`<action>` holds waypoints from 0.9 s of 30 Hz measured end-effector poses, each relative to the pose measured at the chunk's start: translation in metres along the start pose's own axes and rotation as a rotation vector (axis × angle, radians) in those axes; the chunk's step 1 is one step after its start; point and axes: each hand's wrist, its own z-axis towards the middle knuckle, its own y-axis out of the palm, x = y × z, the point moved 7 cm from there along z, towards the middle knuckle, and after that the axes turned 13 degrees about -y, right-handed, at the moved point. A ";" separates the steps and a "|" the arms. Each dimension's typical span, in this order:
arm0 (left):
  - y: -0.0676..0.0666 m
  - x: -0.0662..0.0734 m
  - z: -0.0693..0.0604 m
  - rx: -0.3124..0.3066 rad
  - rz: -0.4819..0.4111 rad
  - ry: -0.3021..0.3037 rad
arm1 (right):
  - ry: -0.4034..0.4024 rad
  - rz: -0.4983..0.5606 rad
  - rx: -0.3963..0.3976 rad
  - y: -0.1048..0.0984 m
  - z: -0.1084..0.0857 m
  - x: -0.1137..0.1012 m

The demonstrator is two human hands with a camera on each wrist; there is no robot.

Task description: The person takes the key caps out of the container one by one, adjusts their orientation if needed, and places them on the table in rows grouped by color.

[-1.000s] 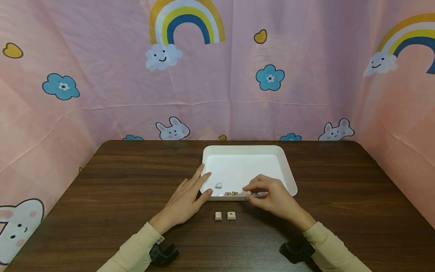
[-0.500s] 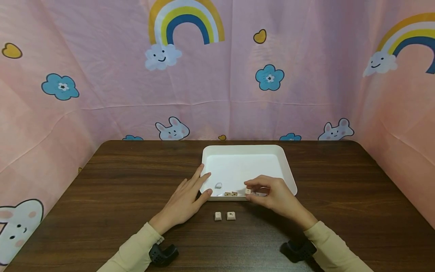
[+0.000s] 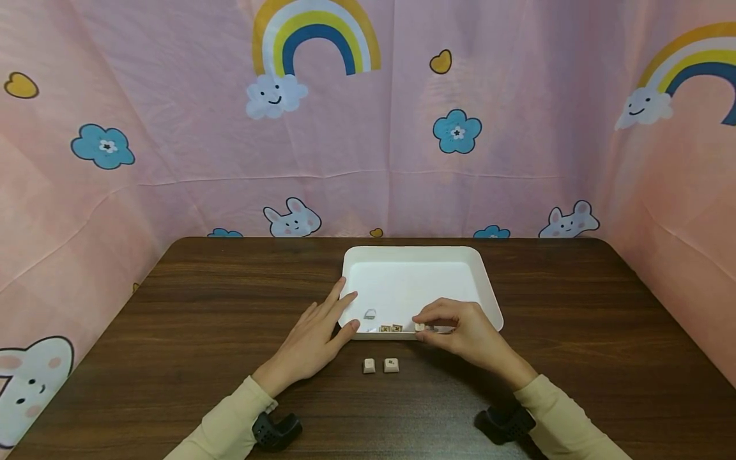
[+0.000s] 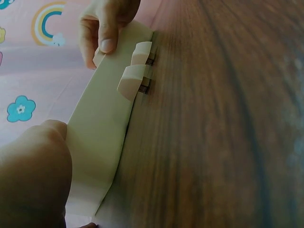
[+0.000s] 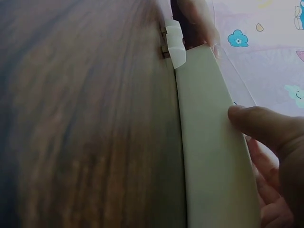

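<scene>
My right hand pinches a small cream keycap between thumb and fingers, just inside the front wall of a white tray. In the right wrist view, the thumb touches the tray's edge. My left hand rests on the tray's front left corner, its fingers spread and fairly straight. Two overturned keycaps lie in the tray along the front wall. On the table in front of it stand a narrower keycap and a wider keycap.
A small, clear-looking piece lies in the tray near the left hand. Other small pieces under the right hand are partly hidden. The dark wood table extends around the tray, with a pink patterned cloth behind it.
The keycap in my right fingers has come into clearer view and turned slightly. The right hand has shifted only a little; the left hand and tray have stayed put.
</scene>
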 end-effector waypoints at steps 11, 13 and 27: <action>-0.001 0.001 0.000 -0.001 0.004 -0.003 | -0.013 0.004 0.024 0.001 -0.001 0.002; -0.001 0.001 0.000 0.000 0.005 -0.002 | -0.002 0.013 0.028 0.001 -0.002 0.002; 0.000 0.000 0.000 0.007 0.003 0.004 | 0.055 0.070 0.044 -0.001 -0.003 0.003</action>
